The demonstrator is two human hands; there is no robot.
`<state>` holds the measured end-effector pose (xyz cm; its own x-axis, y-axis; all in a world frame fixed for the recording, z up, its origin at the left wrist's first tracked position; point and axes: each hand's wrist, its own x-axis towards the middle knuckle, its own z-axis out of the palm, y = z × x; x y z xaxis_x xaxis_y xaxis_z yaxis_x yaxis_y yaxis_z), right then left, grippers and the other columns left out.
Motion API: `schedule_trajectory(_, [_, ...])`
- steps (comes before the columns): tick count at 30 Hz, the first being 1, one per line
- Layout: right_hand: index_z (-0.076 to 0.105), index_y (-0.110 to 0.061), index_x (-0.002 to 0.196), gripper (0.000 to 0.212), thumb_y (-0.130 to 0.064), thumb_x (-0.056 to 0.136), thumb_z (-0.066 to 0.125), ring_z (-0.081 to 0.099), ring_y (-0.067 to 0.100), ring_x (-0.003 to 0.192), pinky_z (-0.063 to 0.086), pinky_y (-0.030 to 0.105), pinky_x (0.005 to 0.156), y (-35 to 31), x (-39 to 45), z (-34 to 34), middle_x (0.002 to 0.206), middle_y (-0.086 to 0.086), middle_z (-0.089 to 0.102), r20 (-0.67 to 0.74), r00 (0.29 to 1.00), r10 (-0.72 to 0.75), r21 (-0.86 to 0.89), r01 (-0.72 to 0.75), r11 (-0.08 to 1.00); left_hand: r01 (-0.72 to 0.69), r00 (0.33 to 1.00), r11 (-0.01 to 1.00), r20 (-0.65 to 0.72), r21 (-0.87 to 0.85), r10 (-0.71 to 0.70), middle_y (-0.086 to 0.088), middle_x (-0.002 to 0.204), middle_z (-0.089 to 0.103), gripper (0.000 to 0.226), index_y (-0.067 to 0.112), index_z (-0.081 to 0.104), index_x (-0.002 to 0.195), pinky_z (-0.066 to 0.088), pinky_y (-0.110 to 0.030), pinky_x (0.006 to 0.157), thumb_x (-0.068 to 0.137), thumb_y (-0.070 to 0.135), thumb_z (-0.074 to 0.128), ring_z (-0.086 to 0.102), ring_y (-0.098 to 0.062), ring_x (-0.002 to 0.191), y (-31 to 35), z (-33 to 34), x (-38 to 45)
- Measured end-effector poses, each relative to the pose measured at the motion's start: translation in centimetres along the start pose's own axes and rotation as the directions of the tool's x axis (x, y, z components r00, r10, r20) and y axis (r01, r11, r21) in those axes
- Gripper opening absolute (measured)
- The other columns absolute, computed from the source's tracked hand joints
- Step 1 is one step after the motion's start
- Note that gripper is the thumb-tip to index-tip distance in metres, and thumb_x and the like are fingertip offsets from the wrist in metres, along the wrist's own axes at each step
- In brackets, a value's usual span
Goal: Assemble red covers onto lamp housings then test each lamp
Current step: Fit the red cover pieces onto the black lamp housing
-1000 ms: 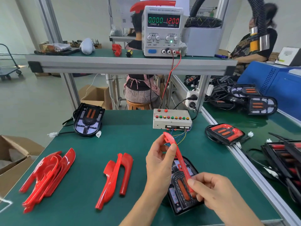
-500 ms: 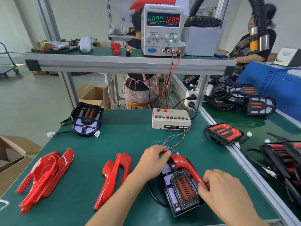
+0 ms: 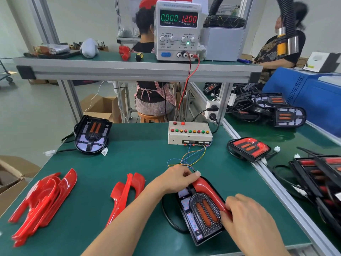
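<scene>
A black lamp housing with two orange strips lies on the green mat in front of me. A red cover sits along its right side and top. My left hand presses on the cover's upper curved end. At the cover's lower end my right hand presses it with the fingertips. Two small red covers lie left of the housing, and a stack of red covers lies at the far left. Another bare housing rests at the back left.
A beige test box with coloured buttons and loose wires stands behind the housing. A power supply on the upper shelf reads 0.000 and 12.00. A covered lamp lies at the mat's right edge; more lamps fill the right bench. Two people sit beyond.
A second ago both hands held the red cover upright above the housing. It has come down onto the housing, and both hands now press it in place.
</scene>
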<state>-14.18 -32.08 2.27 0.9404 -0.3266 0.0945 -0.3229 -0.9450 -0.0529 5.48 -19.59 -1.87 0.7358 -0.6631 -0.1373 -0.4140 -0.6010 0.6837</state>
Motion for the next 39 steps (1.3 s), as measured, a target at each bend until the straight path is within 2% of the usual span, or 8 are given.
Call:
schedule_trajectory(4, [0.053, -0.035, 0.095, 0.026, -0.06, 0.098, 0.049, 0.048, 0.005, 0.088, 0.04, 0.016, 0.068, 0.8, -0.6, 0.8, 0.09, -0.013, 0.046, 0.004, 1.0, 0.02, 0.049, -0.02, 0.999, -0.003, 1.0, 0.999, 0.02, -0.043, 0.004, -0.002, 0.083, 0.063, 0.059, 0.011, 0.066, 0.09, 0.045, -0.033, 0.07, 0.093, 0.068, 0.051, 0.053, -0.014, 0.073, -0.2, 0.6, 0.1])
schedule_trajectory(10, [0.06, -0.044, 0.097, 0.03, -0.053, 0.077, 0.08, 0.057, -0.003, 0.082, 0.038, 0.017, 0.065, 2.3, -2.1, 2.4, 0.09, -0.02, 0.056, -0.006, 0.98, 0.201, 0.464, -0.176, 0.869, 0.024, 1.0, 0.991, 0.005, -0.133, -0.023, 0.007, 0.088, 0.059, 0.048, 0.016, 0.06, 0.098, 0.043, -0.028, 0.071, 0.091, 0.063, 0.057, 0.053, -0.01, 0.077, -0.4, 1.2, -0.1])
schedule_trajectory(15, [0.068, -0.043, 0.1, 0.025, -0.049, 0.079, 0.079, 0.071, 0.008, 0.067, 0.056, 0.033, 0.068, 2.6, -3.1, 3.5, 0.088, -0.015, 0.072, 0.159, 0.9, 0.406, 0.742, -0.38, 0.552, 0.028, 1.0, 0.98, 0.011, -0.199, -0.026, 0.011, 0.096, 0.063, 0.036, 0.027, 0.059, 0.098, 0.048, -0.03, 0.084, 0.089, 0.062, 0.063, 0.058, -0.007, 0.087, -0.6, 1.7, -0.3])
schedule_trajectory(19, [0.073, -0.016, 0.105, 0.025, -0.032, 0.086, 0.078, 0.076, 0.032, 0.069, 0.063, 0.038, 0.059, 3.2, -2.8, 3.8, 0.082, 0.01, 0.079, 0.473, 0.841, 0.261, 0.842, -0.519, 0.146, 0.005, 1.0, 0.965, -0.008, -0.261, -0.007, 0.01, 0.097, 0.063, 0.032, 0.027, 0.057, 0.096, 0.047, -0.024, 0.079, 0.09, 0.058, 0.064, 0.056, -0.004, 0.084, -0.7, 1.8, -0.7])
schedule_trajectory(22, [0.073, -0.012, 0.107, 0.03, -0.03, 0.084, 0.078, 0.077, 0.038, 0.08, 0.065, 0.037, 0.061, 3.5, -2.5, 4.2, 0.093, 0.018, 0.078, 0.566, 0.805, 0.177, 0.819, -0.574, -0.006, -0.023, 0.999, 0.937, -0.03, -0.348, 0.014, 0.01, 0.096, 0.063, 0.031, 0.024, 0.057, 0.099, 0.044, -0.014, 0.071, 0.091, 0.052, 0.068, 0.056, 0.004, 0.077, -0.7, 1.7, -1.1])
schedule_trajectory(25, [0.077, -0.013, 0.105, 0.022, -0.027, 0.087, 0.076, 0.077, 0.034, 0.081, 0.063, 0.033, 0.063, 3.8, -2.1, 5.5, 0.095, 0.016, 0.078, 0.522, 0.823, 0.222, 0.849, -0.528, -0.039, -0.059, 0.998, 0.877, -0.05, -0.476, 0.04, 0.008, 0.092, 0.065, 0.03, 0.018, 0.058, 0.101, 0.047, -0.012, 0.073, 0.09, 0.04, 0.075, 0.058, 0.006, 0.073, -0.6, 1.6, -1.6])
schedule_trajectory(30, [0.079, -0.013, 0.104, 0.017, -0.022, 0.09, 0.074, 0.074, 0.029, 0.075, 0.059, 0.033, 0.065, 3.9, -1.8, 6.7, 0.095, 0.019, 0.077, 0.468, 0.86, 0.202, 0.882, -0.469, -0.049, -0.043, 0.999, 0.777, -0.007, -0.628, 0.049, -0.01, 0.118, 0.072, 0.038, 0.008, 0.066, 0.117, 0.054, -0.037, 0.1, 0.086, 0.024, 0.081, 0.069, -0.019, 0.103, -0.6, 0.7, -2.1])
schedule_trajectory(39, [0.082, -0.013, 0.097, 0.012, -0.014, 0.09, 0.072, 0.072, 0.023, 0.071, 0.059, 0.029, 0.06, 3.9, -1.4, 7.1, 0.09, 0.017, 0.078, 0.379, 0.91, 0.167, 0.924, -0.381, -0.018, 0.032, 0.996, 0.696, 0.08, -0.718, 0.037, -0.007, 0.102, 0.069, 0.044, 0.001, 0.063, 0.114, 0.053, -0.036, 0.093, 0.081, 0.025, 0.081, 0.065, -0.018, 0.09, -0.6, -0.1, -2.8])
